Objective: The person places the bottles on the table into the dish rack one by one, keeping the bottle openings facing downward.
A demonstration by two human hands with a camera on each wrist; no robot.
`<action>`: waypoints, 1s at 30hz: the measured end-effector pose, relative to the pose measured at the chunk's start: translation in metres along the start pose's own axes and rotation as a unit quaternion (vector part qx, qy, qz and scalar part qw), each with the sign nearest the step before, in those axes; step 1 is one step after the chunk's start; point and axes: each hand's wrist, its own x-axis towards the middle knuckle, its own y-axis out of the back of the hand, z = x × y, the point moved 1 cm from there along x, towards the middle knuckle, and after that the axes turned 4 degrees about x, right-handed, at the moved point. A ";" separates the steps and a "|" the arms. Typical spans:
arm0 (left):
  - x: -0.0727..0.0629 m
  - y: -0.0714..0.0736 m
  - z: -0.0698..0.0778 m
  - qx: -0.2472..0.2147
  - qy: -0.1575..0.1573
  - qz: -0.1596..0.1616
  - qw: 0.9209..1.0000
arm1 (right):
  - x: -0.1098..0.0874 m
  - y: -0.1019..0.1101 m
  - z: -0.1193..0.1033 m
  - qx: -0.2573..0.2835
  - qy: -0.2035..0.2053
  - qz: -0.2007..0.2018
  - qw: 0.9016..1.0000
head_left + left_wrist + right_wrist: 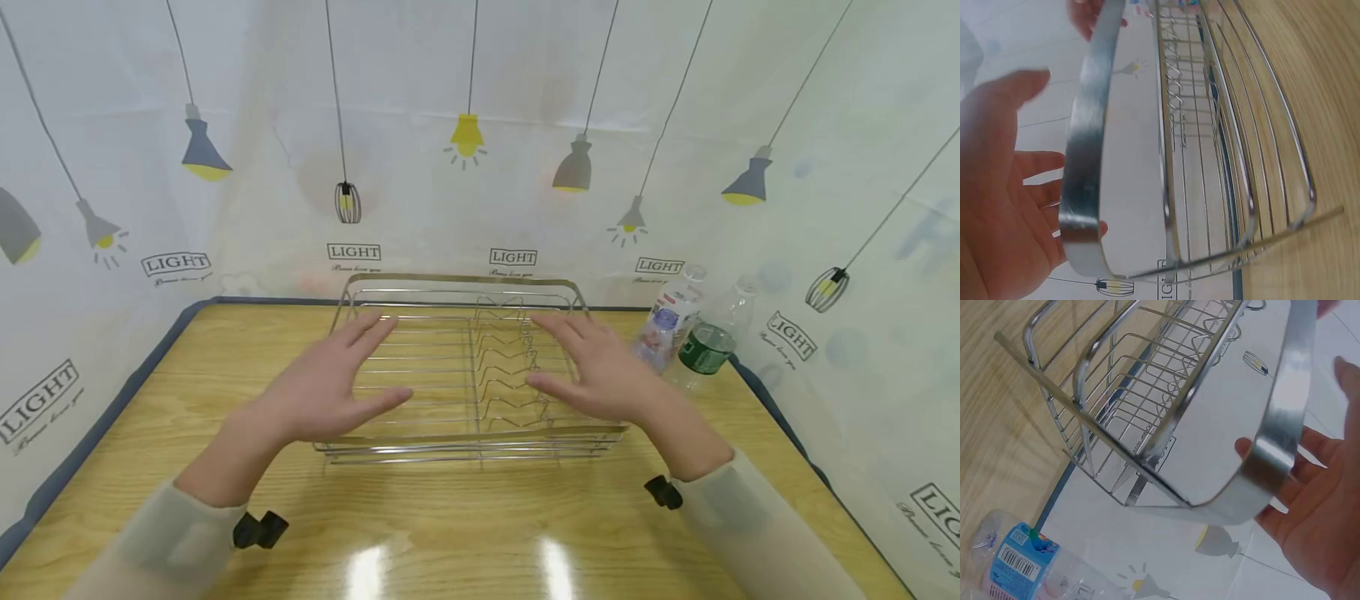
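Observation:
A metal wire dish rack (472, 436) stands on the wooden table, with a flat metal band for a rim and a row of zigzag wire dividers (501, 367) on its right half. Over its left end I hold my left hand (318, 387), fingers extended and thumb apart. My right hand (603, 371) is over the right end in a similar pose. Both wrist views show the shiny rim band (1084, 144) close to the palms, with neither hand gripping it. Whether any fingertip touches the band I cannot tell.
Behind my right hand, at the table's back right, two clear plastic bottles stand: one with a white and purple label (670, 312), one with a green label (707, 348). A lamp-printed cloth (420, 208) encloses the back and sides of the wooden table (442, 517).

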 end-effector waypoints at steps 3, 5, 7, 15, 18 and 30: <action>0.001 0.000 0.002 -0.076 -0.012 0.036 0.996 | -0.002 0.003 0.005 0.029 0.007 0.044 0.999; 0.001 0.000 0.003 -0.127 -0.018 0.053 0.990 | -0.005 0.004 0.009 0.042 0.014 0.068 0.997; 0.000 0.000 0.004 -0.172 -0.022 0.061 0.983 | -0.008 0.006 0.014 0.058 0.015 0.089 0.994; -0.005 0.003 0.009 -0.261 -0.004 0.038 0.965 | -0.026 0.024 0.042 0.125 0.000 0.184 0.975; -0.006 0.003 0.011 -0.281 0.000 0.031 0.959 | -0.034 0.030 0.055 0.154 -0.014 0.219 0.963; -0.010 -0.002 0.014 -0.300 -0.005 0.022 0.954 | -0.063 0.037 0.122 0.201 -0.135 0.253 0.937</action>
